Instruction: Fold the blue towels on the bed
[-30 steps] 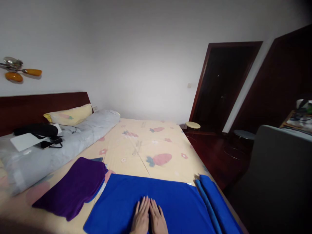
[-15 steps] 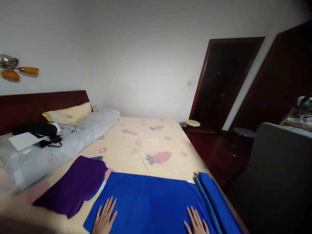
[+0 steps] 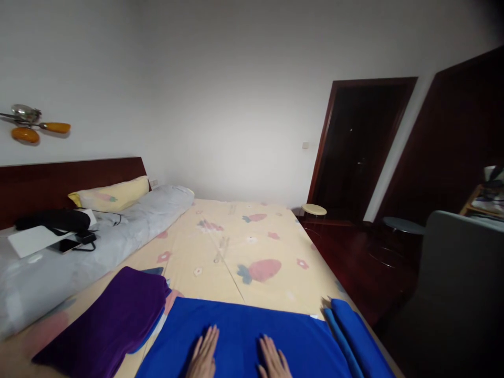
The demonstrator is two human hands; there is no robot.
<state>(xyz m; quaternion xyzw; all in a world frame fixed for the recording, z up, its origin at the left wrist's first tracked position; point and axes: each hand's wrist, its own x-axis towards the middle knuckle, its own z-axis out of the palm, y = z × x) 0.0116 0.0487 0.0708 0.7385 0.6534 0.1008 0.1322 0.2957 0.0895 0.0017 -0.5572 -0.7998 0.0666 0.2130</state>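
Observation:
A blue cloth (image 3: 240, 320) lies spread flat on the bed at the bottom centre. My left hand (image 3: 203, 353) rests palm down on it, left of the middle, fingers stretched out and close together. Right of the middle, my right hand (image 3: 273, 358) also lies palm down on the cloth, its fingers extended. Neither hand grips anything. To the left is a folded purple cloth (image 3: 106, 320) with a blue edge showing beneath it. Folded blue cloths (image 3: 358, 336) lie along the bed's right edge.
The bed (image 3: 220, 247) has a patterned sheet. Grey bedding (image 3: 129, 231), a yellow pillow (image 3: 114, 195), a phone (image 3: 66, 245) and a black bag (image 3: 55, 219) are at the left. A grey chair back (image 3: 460, 273) and stools (image 3: 314, 209) stand at the right.
Both hands have moved inward over the blue cloth and are now much closer together. The view has tilted slightly, so the scene sits lower in the picture.

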